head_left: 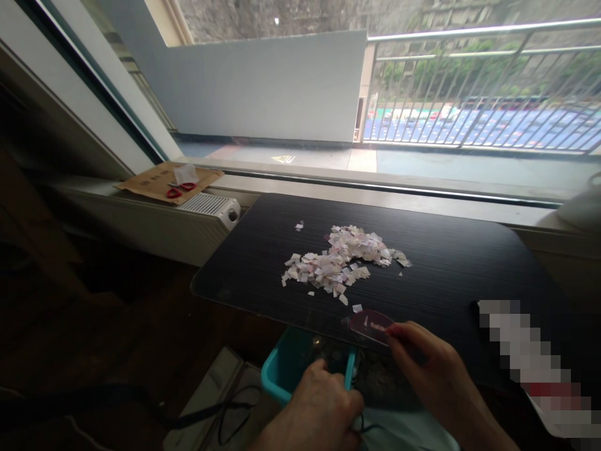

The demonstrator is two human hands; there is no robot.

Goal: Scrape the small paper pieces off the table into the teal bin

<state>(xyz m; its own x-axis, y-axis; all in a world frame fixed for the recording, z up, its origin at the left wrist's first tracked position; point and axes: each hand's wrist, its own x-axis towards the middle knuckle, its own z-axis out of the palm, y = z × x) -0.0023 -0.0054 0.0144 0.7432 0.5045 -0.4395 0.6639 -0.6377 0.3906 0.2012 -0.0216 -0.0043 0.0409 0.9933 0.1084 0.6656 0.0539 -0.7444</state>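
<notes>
Scraps lie in a loose heap on the dark table in front of us. Our right hand pinches a pinkish oval between thumb and fingers at the table's near edge. Below that edge, our left hand curls its fingers around the bin's rim.

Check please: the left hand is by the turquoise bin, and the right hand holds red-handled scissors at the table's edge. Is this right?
The held thing is wrong: in the head view, the right hand pinches a translucent pinkish plastic piece at the table's edge. The rest stands.
</notes>
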